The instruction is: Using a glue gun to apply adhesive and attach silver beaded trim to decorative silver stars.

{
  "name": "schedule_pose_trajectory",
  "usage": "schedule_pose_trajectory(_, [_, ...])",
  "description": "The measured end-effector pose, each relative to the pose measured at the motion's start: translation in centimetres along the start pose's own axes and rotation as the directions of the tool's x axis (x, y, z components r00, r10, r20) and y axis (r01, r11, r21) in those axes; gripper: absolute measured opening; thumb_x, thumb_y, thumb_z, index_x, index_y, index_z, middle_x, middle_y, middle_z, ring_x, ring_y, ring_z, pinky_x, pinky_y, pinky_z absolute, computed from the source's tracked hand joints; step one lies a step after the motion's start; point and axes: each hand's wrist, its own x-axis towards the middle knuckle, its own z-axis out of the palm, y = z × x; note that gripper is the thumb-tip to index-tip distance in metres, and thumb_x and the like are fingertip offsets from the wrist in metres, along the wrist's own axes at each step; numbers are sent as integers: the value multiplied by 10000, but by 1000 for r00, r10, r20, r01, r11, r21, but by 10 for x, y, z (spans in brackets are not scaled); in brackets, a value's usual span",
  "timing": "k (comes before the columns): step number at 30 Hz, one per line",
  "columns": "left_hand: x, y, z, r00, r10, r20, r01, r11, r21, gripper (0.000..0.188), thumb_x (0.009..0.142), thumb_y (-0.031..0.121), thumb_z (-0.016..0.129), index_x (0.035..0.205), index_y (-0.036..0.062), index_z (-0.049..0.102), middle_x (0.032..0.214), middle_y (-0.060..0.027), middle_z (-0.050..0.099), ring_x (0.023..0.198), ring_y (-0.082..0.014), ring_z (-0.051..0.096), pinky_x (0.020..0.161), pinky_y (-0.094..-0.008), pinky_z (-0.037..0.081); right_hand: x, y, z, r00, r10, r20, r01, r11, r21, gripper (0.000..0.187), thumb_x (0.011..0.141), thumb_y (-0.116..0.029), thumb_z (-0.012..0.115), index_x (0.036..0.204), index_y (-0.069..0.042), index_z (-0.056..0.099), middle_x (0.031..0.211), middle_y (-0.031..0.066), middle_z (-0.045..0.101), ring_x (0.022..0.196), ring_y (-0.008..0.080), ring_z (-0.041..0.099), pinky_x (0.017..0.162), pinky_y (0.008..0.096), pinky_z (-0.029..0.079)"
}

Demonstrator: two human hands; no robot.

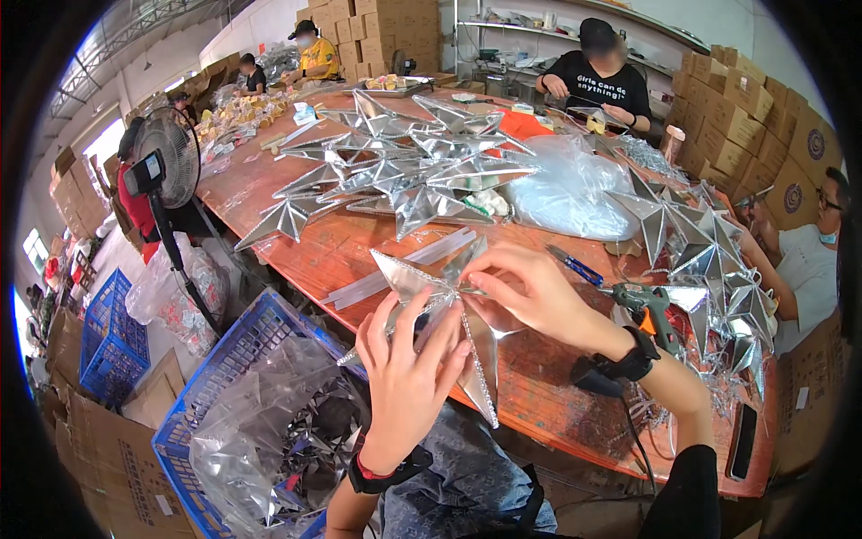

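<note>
A shiny silver foil star [481, 355] with beaded trim along its ridges and edges is held up at the table's front edge. My left hand [404, 359] supports it from the left, its fingers bent over the lower left side. With thumb and forefinger together, my right hand [534, 287] pinches near the star's centre, by its upper point; whether a bit of trim is between the fingertips is too small to tell. Right of the hands lie a green and black hot glue gun [648, 310] and blue-handled pliers [575, 265].
Finished silver stars [404, 162] are heaped mid-table, with more stars [709, 242] on the right. Clear glue sticks [400, 268] lie beyond my hands. A plastic bag [570, 184], a phone [742, 440], a blue crate [202, 395] and a fan [171, 157] surround me. Several people sit around the table.
</note>
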Motion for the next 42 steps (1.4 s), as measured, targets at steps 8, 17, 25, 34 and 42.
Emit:
schedule_pose_trajectory(8, [-51,2,-9,918,-379,-117,313,874,-372,38,850,51,522,824,24,514,811,-117,507,775,-286,477,757,-395,359,-42,-73,-57,985,171,21,-171,985,-7,75,853,0,533,906,-13,482,826,68,509,745,122,527,671,254,444])
schedule_pose_trajectory(17, [-71,20,36,705,-516,487,554,-29,-832,319,992,256,329,858,6,475,751,-96,552,585,-162,541,536,-267,435,-127,-93,-70,948,296,117,-282,952,-120,193,892,-76,452,714,-3,446,625,116,417,552,266,430,528,338,362])
schedule_pose_trajectory(25, [-45,7,40,609,-617,498,604,-46,-795,368,969,364,401,1030,33,549,927,-2,558,826,-69,518,728,-225,416,-126,-87,-72,952,279,127,-277,960,-36,225,877,-116,533,691,0,480,600,132,418,547,301,441,521,373,349])
schedule_pose_trajectory(34, [-24,-63,27,644,-579,500,611,-5,-792,200,942,224,454,855,73,552,699,62,479,615,-21,434,541,-164,334,-124,-90,-80,961,233,145,-217,969,-120,185,880,-75,479,714,-24,545,615,59,543,536,216,526,524,311,406])
schedule_pose_trajectory(42, [-17,-86,27,817,-407,408,503,159,-850,281,924,228,516,1086,2,561,1012,-61,574,889,-109,546,765,-224,428,-121,-79,-93,914,329,-238,-371,914,-163,133,883,34,470,1013,10,461,897,62,492,772,109,507,662,228,444])
